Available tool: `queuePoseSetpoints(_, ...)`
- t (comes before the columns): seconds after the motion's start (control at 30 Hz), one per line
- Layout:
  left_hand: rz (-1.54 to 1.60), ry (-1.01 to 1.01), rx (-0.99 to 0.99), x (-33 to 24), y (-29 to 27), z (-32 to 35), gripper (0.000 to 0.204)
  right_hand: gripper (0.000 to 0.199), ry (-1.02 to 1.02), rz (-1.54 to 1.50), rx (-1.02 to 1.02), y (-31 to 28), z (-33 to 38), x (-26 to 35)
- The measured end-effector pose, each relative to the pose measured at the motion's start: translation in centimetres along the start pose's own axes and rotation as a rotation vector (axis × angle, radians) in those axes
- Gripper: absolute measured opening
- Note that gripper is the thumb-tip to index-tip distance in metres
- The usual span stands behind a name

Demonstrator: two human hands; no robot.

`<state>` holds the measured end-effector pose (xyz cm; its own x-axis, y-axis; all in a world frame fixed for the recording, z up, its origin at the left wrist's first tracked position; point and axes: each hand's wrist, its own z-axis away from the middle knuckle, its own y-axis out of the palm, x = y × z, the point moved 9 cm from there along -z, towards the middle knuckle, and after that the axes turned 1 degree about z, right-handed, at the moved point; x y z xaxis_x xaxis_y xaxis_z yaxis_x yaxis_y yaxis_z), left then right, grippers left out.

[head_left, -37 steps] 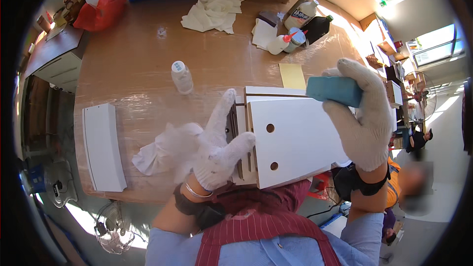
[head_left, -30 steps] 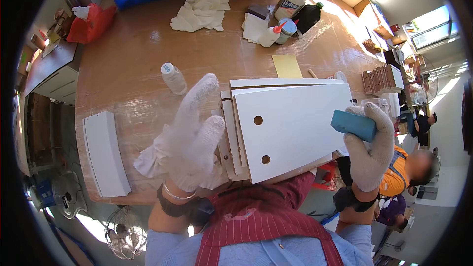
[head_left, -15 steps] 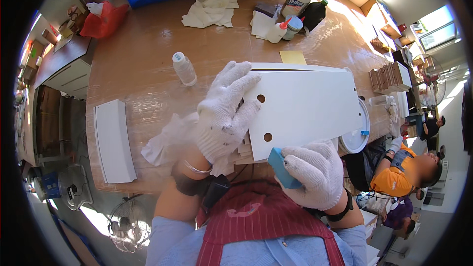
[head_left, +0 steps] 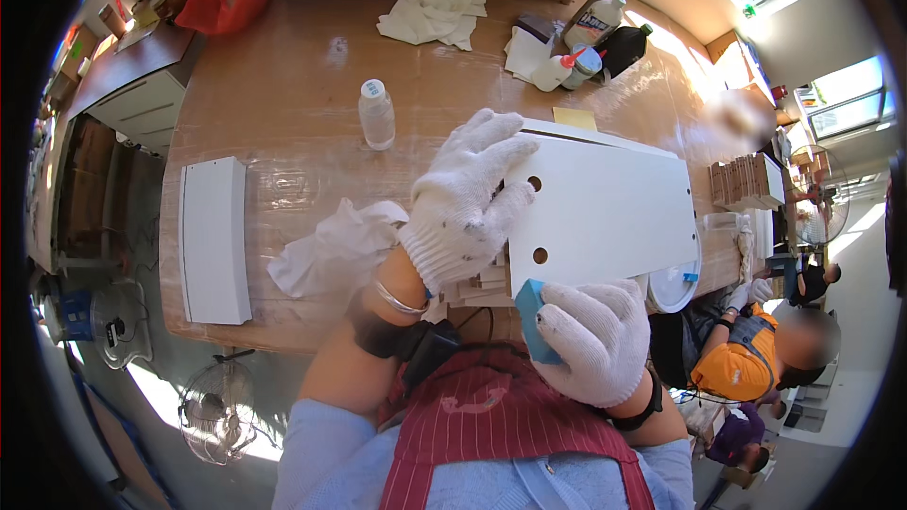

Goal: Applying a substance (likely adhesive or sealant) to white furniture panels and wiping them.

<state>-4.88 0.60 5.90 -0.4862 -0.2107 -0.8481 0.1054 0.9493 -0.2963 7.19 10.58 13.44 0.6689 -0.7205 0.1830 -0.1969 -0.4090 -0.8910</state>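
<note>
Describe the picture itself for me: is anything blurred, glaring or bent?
In the head view, the table bows at its edges and the picture's corners go dark; in the head view too, sunlight glares on the floor and window, a co-worker's head is blurred, yet the left hand and right hand with its blue block look fairly sharp.

White over the gloved left hand point(head_left: 465, 203) and right hand point(head_left: 600, 338). Blue on the block point(head_left: 532, 321) in the right. White on the board point(head_left: 614, 208) just right of the left. Brown on the tabletop point(head_left: 293, 85) beyond both, maroon with thin pale stripes on the apron point(head_left: 463, 434) below them.
</note>
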Motion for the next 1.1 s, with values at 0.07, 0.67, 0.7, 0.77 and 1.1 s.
queuePoseSetpoints(0.07, -0.014, 0.023, 0.003, -0.3, 0.0, -0.1, 0.042, 0.047, 0.003, -0.001, 0.018, 0.2, 0.0, 0.2)
queuePoseSetpoints(0.67, -0.193, -0.009, 0.223, -1.5, 0.3, 1.6, 0.061, 0.052, 0.383, -0.094, -0.349, -3.4, 6.4, -5.7)
queuePoseSetpoints(0.7, -0.229, 0.033, 0.266, -2.1, -0.3, 2.3, 0.07, 0.052, 0.394, -0.068, -0.375, -3.8, 7.3, -6.1)
queuePoseSetpoints(0.77, -0.253, 0.102, 0.331, -3.5, -0.2, 3.2, 0.08, 0.052, 0.556, -0.133, -0.569, -4.8, 10.7, -7.7)
queuePoseSetpoints(1.1, -0.902, 0.193, 0.347, -4.2, 3.4, 4.8, 0.055, 0.051, 0.948, -0.281, -1.088, -6.2, 21.2, -12.7)
